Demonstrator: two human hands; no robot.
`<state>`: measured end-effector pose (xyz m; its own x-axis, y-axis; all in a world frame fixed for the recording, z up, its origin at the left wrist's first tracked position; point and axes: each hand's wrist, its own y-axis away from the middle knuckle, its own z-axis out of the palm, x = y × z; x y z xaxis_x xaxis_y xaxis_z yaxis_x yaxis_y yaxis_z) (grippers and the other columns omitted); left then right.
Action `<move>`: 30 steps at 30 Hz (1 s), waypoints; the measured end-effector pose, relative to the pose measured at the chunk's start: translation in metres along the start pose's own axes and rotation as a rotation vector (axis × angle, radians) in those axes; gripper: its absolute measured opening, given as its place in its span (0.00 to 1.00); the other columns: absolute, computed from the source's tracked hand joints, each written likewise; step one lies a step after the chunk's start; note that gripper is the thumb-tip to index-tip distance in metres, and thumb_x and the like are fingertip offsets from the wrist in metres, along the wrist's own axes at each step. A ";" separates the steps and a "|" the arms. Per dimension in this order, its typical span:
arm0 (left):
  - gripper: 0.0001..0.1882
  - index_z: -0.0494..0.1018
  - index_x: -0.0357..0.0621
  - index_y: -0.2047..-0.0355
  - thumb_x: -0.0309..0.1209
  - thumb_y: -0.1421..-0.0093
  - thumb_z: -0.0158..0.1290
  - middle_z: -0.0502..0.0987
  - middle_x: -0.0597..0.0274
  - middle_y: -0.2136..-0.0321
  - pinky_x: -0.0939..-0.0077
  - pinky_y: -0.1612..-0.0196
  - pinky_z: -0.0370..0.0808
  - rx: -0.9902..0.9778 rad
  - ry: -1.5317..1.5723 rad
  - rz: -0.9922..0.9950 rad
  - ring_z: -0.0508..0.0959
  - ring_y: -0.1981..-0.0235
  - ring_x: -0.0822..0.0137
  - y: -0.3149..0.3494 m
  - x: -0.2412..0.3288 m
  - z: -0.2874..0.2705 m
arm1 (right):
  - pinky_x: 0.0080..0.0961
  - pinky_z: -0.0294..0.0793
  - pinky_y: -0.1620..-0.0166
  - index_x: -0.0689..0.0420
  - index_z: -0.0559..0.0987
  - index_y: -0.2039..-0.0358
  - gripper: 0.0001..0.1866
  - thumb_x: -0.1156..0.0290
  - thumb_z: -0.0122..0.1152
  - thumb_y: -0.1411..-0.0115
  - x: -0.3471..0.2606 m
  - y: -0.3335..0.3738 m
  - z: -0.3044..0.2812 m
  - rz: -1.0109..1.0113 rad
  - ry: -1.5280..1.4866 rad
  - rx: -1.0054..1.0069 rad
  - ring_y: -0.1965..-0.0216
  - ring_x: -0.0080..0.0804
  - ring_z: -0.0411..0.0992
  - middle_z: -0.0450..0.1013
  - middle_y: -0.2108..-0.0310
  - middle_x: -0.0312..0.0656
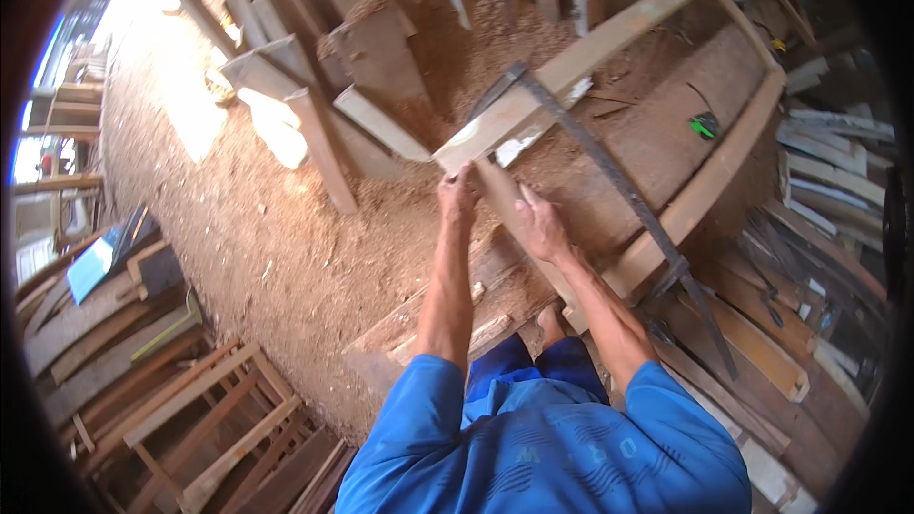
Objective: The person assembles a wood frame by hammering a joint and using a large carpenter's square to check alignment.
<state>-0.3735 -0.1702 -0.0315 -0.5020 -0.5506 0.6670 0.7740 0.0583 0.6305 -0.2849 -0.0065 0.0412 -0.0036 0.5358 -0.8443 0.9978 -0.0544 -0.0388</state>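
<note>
The big pale wooden frame (619, 38) is in front of the person and reaches away to the right, with a wide brown wooden board (657, 148) showing inside it. The left hand (457, 194) has its grip pinching the frame's near corner. The right hand (541, 227) touches its short near bar, but I cannot tell if that grip is pinching. A long black metal clamp (633, 196) goes across the frame
</note>
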 end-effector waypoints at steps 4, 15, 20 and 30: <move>0.16 0.74 0.39 0.55 0.32 0.40 0.61 0.79 0.58 0.62 0.66 0.65 0.80 -0.065 0.022 0.033 0.80 0.65 0.64 -0.016 -0.001 -0.038 | 0.46 0.75 0.52 0.62 0.73 0.43 0.24 0.59 0.46 0.31 -0.065 0.010 -0.040 0.347 0.080 -0.191 0.53 0.61 0.75 0.75 0.54 0.64; 0.23 0.71 0.33 0.63 0.45 0.39 0.60 0.75 0.60 0.76 0.77 0.71 0.70 0.091 -0.560 0.249 0.71 0.76 0.71 0.014 0.017 -0.043 | 0.43 0.71 0.46 0.61 0.64 0.36 0.28 0.74 0.51 0.38 -0.018 0.102 -0.114 0.641 0.311 -0.018 0.49 0.56 0.73 0.73 0.49 0.61; 0.17 0.73 0.43 0.67 0.43 0.31 0.44 0.77 0.59 0.73 0.72 0.67 0.77 -0.622 -0.703 -0.287 0.78 0.72 0.66 0.171 -0.007 -0.021 | 0.42 0.74 0.51 0.60 0.67 0.39 0.26 0.74 0.50 0.38 0.004 0.160 -0.165 0.460 0.249 -0.030 0.55 0.55 0.75 0.75 0.55 0.59; 0.32 0.59 0.39 0.38 0.37 0.37 0.59 0.74 0.53 0.54 0.71 0.53 0.74 -0.635 -0.372 -0.435 0.73 0.56 0.67 0.266 -0.135 -0.026 | 0.48 0.62 0.40 0.54 0.67 0.41 0.31 0.69 0.64 0.46 0.038 0.281 -0.228 0.608 1.015 -0.227 0.47 0.54 0.70 0.74 0.53 0.56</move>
<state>-0.0896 -0.1019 0.0360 -0.8129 -0.1004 0.5738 0.4968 -0.6338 0.5929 0.0107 0.1905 0.1201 0.4238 0.8982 0.1170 0.8076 -0.4332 0.4002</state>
